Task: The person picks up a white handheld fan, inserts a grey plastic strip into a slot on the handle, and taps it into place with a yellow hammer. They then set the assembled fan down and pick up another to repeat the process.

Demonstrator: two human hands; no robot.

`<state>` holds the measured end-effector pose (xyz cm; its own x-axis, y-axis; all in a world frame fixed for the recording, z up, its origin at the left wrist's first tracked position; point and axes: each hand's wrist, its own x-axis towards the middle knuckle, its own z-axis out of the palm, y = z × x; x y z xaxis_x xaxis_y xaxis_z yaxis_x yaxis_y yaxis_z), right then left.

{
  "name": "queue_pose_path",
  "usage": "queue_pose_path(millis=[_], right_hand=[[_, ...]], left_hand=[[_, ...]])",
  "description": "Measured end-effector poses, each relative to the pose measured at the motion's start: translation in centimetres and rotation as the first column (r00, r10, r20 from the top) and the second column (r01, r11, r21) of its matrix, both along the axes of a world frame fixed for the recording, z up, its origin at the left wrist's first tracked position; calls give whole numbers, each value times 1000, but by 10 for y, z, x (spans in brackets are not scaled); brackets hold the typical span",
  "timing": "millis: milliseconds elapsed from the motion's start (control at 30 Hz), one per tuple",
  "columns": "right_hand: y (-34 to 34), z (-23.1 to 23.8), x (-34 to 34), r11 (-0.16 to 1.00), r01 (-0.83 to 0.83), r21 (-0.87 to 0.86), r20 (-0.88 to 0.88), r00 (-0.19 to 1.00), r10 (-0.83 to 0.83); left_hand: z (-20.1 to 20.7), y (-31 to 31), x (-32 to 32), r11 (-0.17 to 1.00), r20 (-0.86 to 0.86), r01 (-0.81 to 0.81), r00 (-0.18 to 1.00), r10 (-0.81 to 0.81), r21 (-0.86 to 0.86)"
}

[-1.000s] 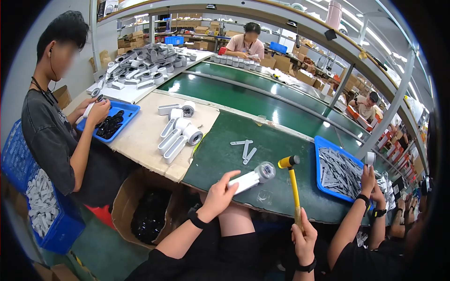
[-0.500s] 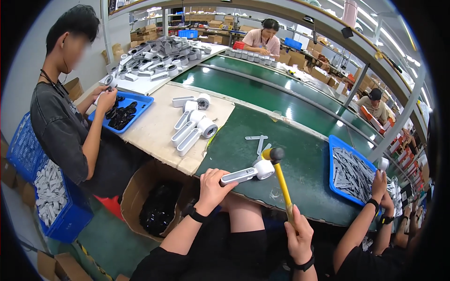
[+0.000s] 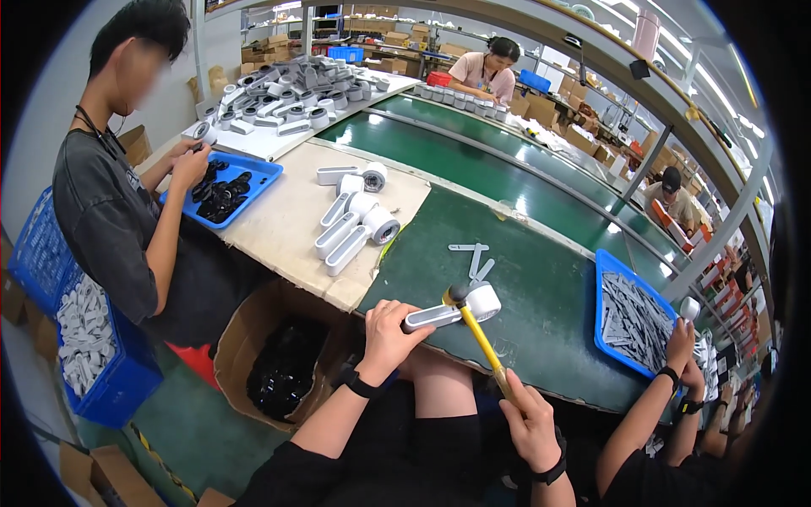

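Note:
My left hand [image 3: 390,340] is closed round the handle of a white handheld device [image 3: 484,301] with a grey strip along its handle and a round head. The device lies at the near edge of the green work surface [image 3: 541,329]. In my right hand [image 3: 530,425] is a yellow-handled mallet [image 3: 480,340], gripped near the end of its handle. Its black head is over the device, where handle and round head join; I cannot tell whether they touch. Several loose grey strips [image 3: 478,258] lie just beyond. To the left, several similar devices [image 3: 348,242] rest on a beige board [image 3: 296,245].
A blue tray of grey strips [image 3: 629,325] stands at right, beside a co-worker's hands [image 3: 680,345]. At left, another person holds a part over a blue tray of black parts [image 3: 221,196]. Below are an open cardboard box [image 3: 236,355] and a blue crate [image 3: 127,384].
The mallet head has come down and to the left, from above the device's round head to its neck. My right hand has shifted slightly left. My left hand keeps its grip.

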<state>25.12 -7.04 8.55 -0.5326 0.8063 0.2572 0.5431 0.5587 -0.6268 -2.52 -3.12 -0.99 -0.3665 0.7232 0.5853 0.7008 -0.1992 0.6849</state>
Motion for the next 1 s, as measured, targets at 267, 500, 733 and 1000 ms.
queue_pose_path(millis=[267, 500, 733, 1000], right_hand=[[-10, -3, -20, 996, -87, 17, 61, 994, 86], [-11, -8, -12, 995, -99, 27, -97, 990, 101], [4, -15, 5, 996, 59, 71, -86, 995, -53], [11, -35, 15, 996, 72, 58, -73, 995, -68]], left_hand=[[-8, 1, 1, 997, -51, -68, 996, 70, 48], [-8, 0, 0, 996, -48, -68, 996, 71, 50], [1, -6, 2, 997, -16, -46, 999, 45, -63], [30, 9, 8, 988, -248, 18, 967, -56, -155]])
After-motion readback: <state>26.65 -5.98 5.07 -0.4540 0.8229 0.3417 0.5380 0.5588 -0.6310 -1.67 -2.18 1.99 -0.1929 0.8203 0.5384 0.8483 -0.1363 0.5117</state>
